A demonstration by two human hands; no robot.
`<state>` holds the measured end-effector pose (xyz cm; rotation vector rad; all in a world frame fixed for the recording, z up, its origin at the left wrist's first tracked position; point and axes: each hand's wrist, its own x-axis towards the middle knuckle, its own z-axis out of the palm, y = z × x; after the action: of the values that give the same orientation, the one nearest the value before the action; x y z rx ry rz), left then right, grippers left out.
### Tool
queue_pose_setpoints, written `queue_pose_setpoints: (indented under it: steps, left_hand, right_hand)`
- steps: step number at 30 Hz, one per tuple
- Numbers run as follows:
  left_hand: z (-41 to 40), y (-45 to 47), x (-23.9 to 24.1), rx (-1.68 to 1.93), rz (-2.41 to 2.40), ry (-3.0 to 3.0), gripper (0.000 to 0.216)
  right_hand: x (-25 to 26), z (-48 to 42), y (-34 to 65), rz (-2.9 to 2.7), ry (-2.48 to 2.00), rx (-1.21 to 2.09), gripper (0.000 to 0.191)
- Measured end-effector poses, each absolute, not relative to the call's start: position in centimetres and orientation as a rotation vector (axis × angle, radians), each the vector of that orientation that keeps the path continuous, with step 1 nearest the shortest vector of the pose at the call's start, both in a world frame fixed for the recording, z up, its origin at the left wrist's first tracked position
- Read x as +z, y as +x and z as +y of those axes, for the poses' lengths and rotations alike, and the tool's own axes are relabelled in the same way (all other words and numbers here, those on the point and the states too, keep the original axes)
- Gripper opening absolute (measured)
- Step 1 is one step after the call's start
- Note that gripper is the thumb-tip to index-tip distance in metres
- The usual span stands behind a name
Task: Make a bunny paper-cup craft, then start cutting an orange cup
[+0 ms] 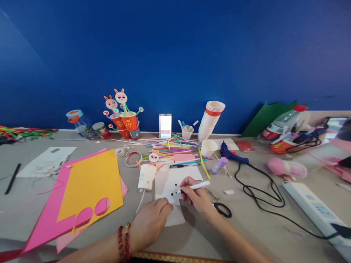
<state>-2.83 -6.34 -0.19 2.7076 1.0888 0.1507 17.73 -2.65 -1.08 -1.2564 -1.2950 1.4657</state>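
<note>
We should steady the rectangular white paper sheet (175, 215) under our loosely flattened left hand (151, 222), lightly guiding the slim white marker (201, 185) pinched in our right hand (194, 197) beside round black dots (172, 194).

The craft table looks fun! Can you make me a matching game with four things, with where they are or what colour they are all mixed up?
Things:
1. White marker
2. Left hand
3. Glue gun
4. Yellow sheet

Places and colours:
A. Dark blue
B. Lying on top of a bigger pink sheet
C. Held in the right hand
D. Fingers on the white paper

Right pairs:
1-C, 2-D, 3-A, 4-B
</note>
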Motion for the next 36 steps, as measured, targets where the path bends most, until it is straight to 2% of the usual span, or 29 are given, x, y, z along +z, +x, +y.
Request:
queue_pose_setpoints:
  steps: [4, 11, 19, 36]
  left_hand:
    - [-6.0, -2.5, -1.1, 0.135, 1.168, 2.703, 0.019]
    - [-5.4, -2.7, -2.3, 0.397, 1.142, 2.773, 0.029]
    - [-5.3, -3.1, -2.8, 0.563, 1.15, 2.791, 0.04]
    - [-5.2, -3.2, -2.7, 0.47, 1.162, 2.805, 0.04]
  right_hand:
    - [-2.3, -2.5, 17.6, -1.475, -1.319, 1.311, 0.008]
    - [-3.3, -2.5, 18.1, -1.678, -1.274, 0.89, 0.016]
    - [-3.9, -2.6, 18.0, -1.748, -1.288, 0.933, 0.017]
    - [-3.8, -2.6, 18.0, -1.811, -1.307, 0.926, 0.017]
